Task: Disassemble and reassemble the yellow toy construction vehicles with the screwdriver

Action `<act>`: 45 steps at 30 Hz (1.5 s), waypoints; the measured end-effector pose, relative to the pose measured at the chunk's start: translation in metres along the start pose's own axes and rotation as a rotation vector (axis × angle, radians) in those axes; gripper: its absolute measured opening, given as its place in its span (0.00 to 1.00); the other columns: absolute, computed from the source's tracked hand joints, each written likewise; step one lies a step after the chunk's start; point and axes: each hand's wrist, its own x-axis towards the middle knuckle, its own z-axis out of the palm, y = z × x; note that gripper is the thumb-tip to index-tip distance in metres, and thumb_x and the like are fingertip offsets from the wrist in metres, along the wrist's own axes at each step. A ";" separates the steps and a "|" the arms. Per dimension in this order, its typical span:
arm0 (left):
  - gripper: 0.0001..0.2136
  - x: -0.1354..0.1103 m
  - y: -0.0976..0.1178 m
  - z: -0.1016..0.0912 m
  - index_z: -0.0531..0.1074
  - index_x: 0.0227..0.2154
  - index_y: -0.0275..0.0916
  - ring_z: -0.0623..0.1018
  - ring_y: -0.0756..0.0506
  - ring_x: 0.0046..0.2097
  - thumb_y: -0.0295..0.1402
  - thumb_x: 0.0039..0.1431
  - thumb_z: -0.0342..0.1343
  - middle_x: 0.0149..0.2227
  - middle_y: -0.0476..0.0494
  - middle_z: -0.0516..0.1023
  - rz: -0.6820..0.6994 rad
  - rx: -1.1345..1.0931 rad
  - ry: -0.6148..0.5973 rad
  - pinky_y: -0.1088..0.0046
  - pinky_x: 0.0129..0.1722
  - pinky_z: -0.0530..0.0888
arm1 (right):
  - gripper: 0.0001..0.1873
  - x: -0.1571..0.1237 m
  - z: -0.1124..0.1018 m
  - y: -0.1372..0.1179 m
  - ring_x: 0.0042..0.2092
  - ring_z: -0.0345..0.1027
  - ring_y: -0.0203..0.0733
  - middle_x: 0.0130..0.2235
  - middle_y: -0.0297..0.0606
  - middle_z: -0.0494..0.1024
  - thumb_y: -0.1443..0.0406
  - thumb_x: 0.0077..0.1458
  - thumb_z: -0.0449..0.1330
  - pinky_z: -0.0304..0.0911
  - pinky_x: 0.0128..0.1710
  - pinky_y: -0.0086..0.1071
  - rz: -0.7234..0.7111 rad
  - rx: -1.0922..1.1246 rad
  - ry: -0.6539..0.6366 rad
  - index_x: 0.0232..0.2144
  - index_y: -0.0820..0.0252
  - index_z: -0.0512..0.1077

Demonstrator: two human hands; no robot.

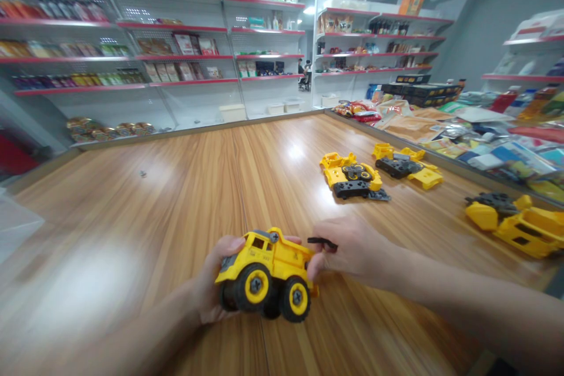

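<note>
A yellow toy dump truck (275, 258) with black tyres and yellow hubs is held above the tabletop, its cab toward the left. My left hand (209, 288) wraps round it from the cab side and from behind. At the tipper's rear end is my right hand (348, 249), its fingers closed on a thin black tool (323, 242) that sticks out to the left. The tool's exact kind is unclear. The thumb of that hand is at the rear of the truck, partly covering it. Grey screw heads show on the wheels and above the cab.
Yellow and black toy vehicle parts lie on the wooden table (189, 188) in a near pile (352, 173), a farther pile (408, 164) and one at the right edge (520, 223). Small metal bits (143, 174) lie left. Packaged goods (484, 129) cover the right side; stocked shelves (176, 29) stand behind.
</note>
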 end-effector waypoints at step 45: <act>0.36 -0.001 -0.006 0.001 0.59 0.62 0.31 0.75 0.30 0.53 0.46 0.53 0.53 0.53 0.28 0.75 0.129 0.186 0.048 0.56 0.52 0.71 | 0.06 -0.011 -0.019 -0.016 0.30 0.59 0.39 0.30 0.37 0.71 0.67 0.55 0.56 0.44 0.28 0.37 -0.201 -0.453 -0.124 0.28 0.60 0.71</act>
